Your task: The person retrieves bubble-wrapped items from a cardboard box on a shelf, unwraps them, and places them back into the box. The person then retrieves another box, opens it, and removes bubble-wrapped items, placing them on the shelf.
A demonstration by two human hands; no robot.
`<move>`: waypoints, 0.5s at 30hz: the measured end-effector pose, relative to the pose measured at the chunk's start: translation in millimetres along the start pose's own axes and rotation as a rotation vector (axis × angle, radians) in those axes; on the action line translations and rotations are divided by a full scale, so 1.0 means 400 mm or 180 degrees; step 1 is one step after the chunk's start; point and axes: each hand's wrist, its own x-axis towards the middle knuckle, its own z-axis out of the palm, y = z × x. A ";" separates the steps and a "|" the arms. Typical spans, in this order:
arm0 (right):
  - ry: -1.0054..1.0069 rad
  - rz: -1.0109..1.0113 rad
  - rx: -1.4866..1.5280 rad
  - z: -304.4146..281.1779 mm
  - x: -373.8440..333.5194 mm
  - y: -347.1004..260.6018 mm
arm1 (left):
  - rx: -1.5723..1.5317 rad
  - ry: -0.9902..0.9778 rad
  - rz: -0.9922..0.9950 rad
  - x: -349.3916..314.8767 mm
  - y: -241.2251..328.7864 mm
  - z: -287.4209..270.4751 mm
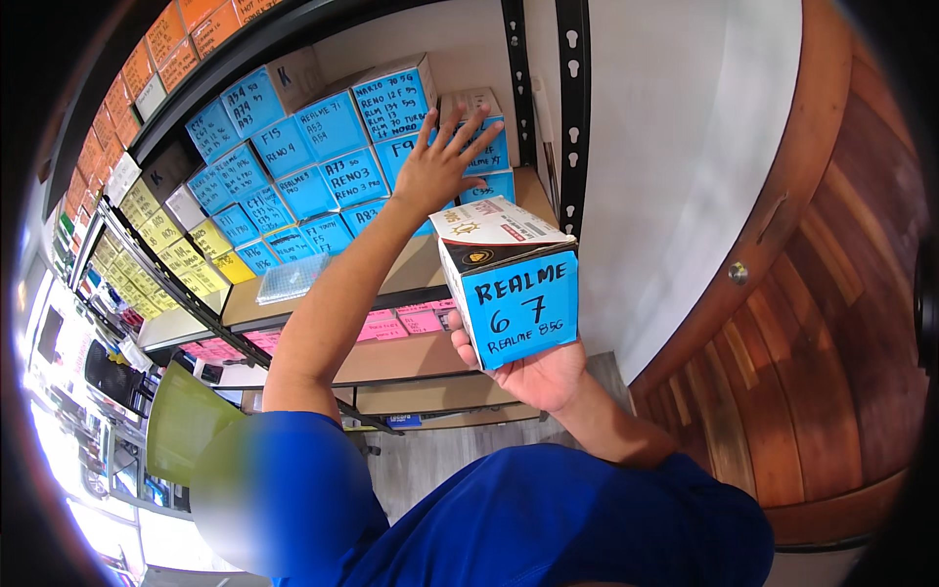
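My right hand (550, 380) supports a cardboard box (523, 284) from below, its fingers round the left side and the palm under it. The box has a blue label with black handwriting on the face toward me and a white printed top. My left hand (437, 168) is raised with its fingers spread, at the right end of a stack of boxes with blue labels (328, 127). Its fingertips overlap the boxes at that end; whether they press on them I cannot tell. Nothing shows in that hand.
Yellow-labelled boxes (166, 230) and orange-labelled boxes (166, 49) fill shelves to the left. Pink-labelled boxes (391, 325) sit on the shelf below. A clear plastic tray (291, 279) lies at the shelf edge. A black perforated post (574, 108) and a wooden door (773, 372) stand at the right. A green chair back (186, 421) is lower left.
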 end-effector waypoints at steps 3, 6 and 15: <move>0.0025 -0.0086 -0.0038 0.002 -0.002 -0.004 | -0.0057 0.0119 0.0050 0.008 -0.005 0.003; 0.0036 -0.0086 -0.0039 -0.017 0.001 -0.003 | -0.0003 0.0377 0.0100 0.003 -0.015 0.006; -0.0364 0.0177 -0.0130 -0.064 -0.038 0.015 | 0.0003 0.0098 -0.0155 0.054 -0.041 -0.085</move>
